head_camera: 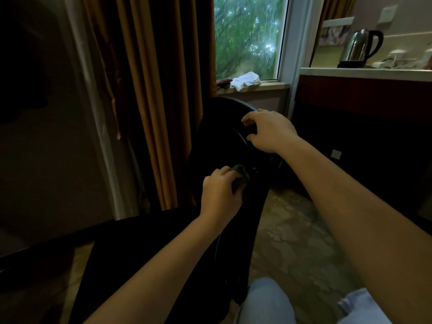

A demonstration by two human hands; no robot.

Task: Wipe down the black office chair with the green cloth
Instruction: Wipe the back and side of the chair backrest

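Head view looked down in dim light at the black office chair [216,139], which stood in the middle of the scene in front of the curtain [152,90]. Most of the chair merged into shadow, so its seat, arms and base were hard to tell apart, and its near part ran out of sight behind the forearms. The left hand [221,191] was clenched around the green cloth [240,175], holding it against the chair's dark surface low on the curved part. Only a small crumpled corner of the cloth showed beyond the fingers; the rest was hidden in the palm. Farther away and to the right, the right hand [268,129] grasped the chair's upper rim, its fingers curled over the edge and their tips lost in the black.

Behind the chair, a white rag [245,81] lay on the sill of the window [247,36]. A steel kettle [360,46] stood on the counter [350,71] at far right, beside small pale items too blurred to name. Patterned carpet [292,242] covered the floor, and a knee in light jeans [266,300] was cut off by the near edge.
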